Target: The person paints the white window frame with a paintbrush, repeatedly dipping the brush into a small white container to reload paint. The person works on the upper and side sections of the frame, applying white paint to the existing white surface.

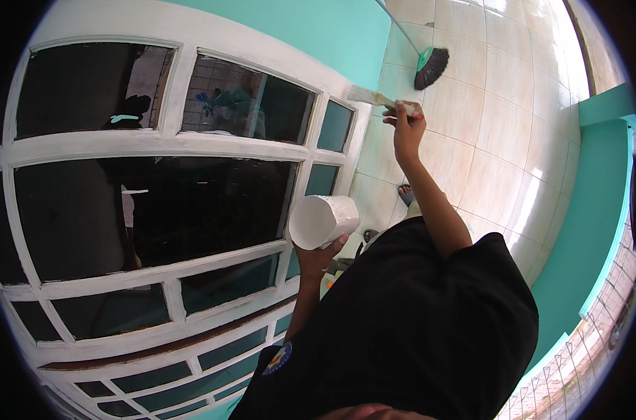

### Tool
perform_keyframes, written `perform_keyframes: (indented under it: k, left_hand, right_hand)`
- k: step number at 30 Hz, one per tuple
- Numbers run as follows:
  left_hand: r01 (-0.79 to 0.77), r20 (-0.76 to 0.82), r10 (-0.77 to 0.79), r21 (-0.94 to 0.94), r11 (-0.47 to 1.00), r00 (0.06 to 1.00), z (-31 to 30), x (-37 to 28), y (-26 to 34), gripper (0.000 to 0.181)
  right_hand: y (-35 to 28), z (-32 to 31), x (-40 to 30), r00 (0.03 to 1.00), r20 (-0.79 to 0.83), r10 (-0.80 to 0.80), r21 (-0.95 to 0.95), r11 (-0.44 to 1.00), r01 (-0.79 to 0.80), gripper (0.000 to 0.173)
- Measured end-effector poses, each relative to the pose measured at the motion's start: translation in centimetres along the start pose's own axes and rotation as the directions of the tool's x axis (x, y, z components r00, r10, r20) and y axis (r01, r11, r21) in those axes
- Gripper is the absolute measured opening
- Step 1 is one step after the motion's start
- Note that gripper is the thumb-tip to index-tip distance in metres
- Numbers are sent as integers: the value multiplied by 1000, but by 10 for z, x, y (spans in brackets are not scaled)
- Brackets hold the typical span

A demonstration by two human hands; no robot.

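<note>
My left hand (315, 257) grips a white paint container (344, 212) from below, close to the window frame. Its broad round end is toward me, and I cannot tell how much paint is inside. My right hand (408, 128) holds a paintbrush (383, 101) by its handle, which has some red near the end. The pale bristles meet the corner of the white-painted window frame (234, 149); they look slightly blurred. Dark glass panes (155, 215) fill the frame, with white marks on some of them. Brown shows along one strip (176, 346) of the frame.
A turquoise wall (307, 31) adjoins the frame. On the tiled floor (499, 126) rests a broom (432, 65) with dark bristles. My sandaled foot (406, 194) is on the tiles. A turquoise low wall (585, 231) and wire mesh (575, 362) run along the right side.
</note>
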State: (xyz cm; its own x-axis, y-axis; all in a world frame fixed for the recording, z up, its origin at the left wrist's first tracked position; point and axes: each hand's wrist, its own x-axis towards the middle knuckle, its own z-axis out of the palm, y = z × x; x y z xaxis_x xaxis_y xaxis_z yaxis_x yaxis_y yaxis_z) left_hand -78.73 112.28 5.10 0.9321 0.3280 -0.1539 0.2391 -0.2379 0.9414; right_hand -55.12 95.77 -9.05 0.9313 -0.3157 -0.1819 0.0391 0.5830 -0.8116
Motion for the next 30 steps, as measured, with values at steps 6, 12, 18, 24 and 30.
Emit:
perform_keyframes:
  k: [6, 12, 18, 24, 30]
  left_hand:
    - [3, 18, -4, 16, 1000, 1000, 11, 4, 7, 78]
    - [68, 32, -67, -18, 998, 997, 6, 11, -7, 82]
    - [-116, 4, 116, -10, 993, 993, 14, 12, 5, 79]
    - [14, -34, -16, -54, 998, 999, 11, 14, 4, 79]
    - [5, -26, -7, -55, 998, 1000, 8, 19, 3, 80]
  right_hand:
    - [34, -4, 8, 998, -34, 50, -37, 998, -52, 23]
    - [-44, 53, 2, 994, 86, -73, 140, 988, 61, 25]
    - [2, 26, -1, 992, 62, -108, -57, 992, 111, 20]
    - [-16, 44, -3, 992, 86, -91, 4, 996, 91, 19]
    - [-4, 13, 13, 997, 20, -73, -20, 997, 73, 17]
